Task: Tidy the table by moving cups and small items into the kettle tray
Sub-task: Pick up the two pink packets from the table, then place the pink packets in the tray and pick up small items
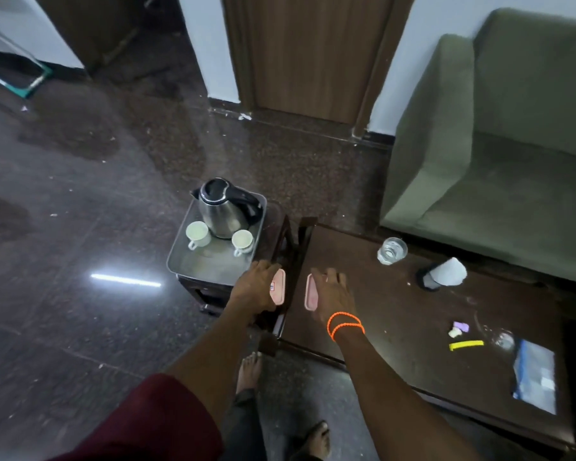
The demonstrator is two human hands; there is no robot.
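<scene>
From the head camera, looking down: both hands are out front, each holding something pink. The left hand grips a small pink case by its long edge, fingers curled over the top, hanging just off the near right corner of the kettle tray. The right hand, orange bands at the wrist, has a second flat pink piece pinched against its fingers, just over the left end of the desk. Whether these are two halves of one box, I can't tell.

They look like light, rigid plastic, smooth and a bit slick, so an edge pinch should be enough; no real weight to fight.

On the tray, the steel kettle sits at the back with two white cups in front of it, and bare metal at the near side: likely the landing spot.

Still out on the desk: a clear glass, fragile and probably best taken around its wall, plus a yellow strip and a small purple scrap, featherweight fingertip jobs.
</scene>
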